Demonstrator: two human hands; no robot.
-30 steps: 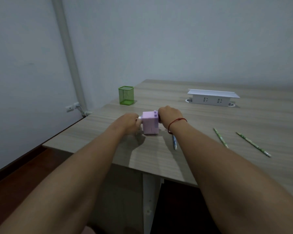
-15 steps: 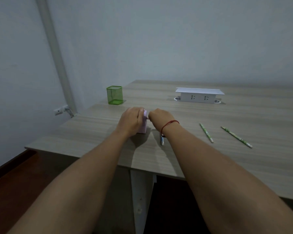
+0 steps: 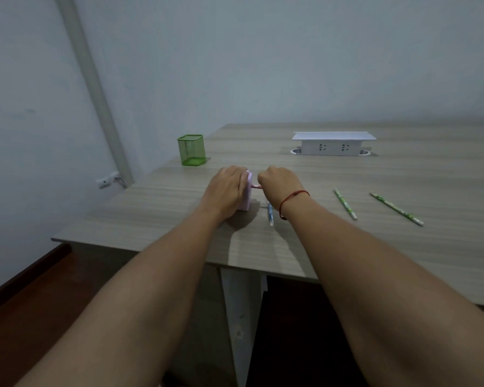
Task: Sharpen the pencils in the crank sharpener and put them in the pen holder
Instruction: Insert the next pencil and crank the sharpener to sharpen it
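Right, most of the pink crank sharpener (image 3: 247, 191) is buried under the left hand (image 3: 226, 188), which is clamped over its top and left side, so only a thin strip of its right face shows. The right hand (image 3: 277, 184) is curled into a fist just beside it, pinching a reddish pencil (image 3: 256, 187) whose short visible stretch runs into the sharpener's right face; the rest of it is lost inside the fist. A blue pencil (image 3: 270, 215) lies on the tabletop (image 3: 403, 247) partly tucked beneath the right wrist, top end hidden. Two green pencils (image 3: 345, 204) (image 3: 396, 209) lie well apart to the right. The green mesh pen holder (image 3: 191, 150) stands behind and left of the hands, near the tabletop's far left corner.
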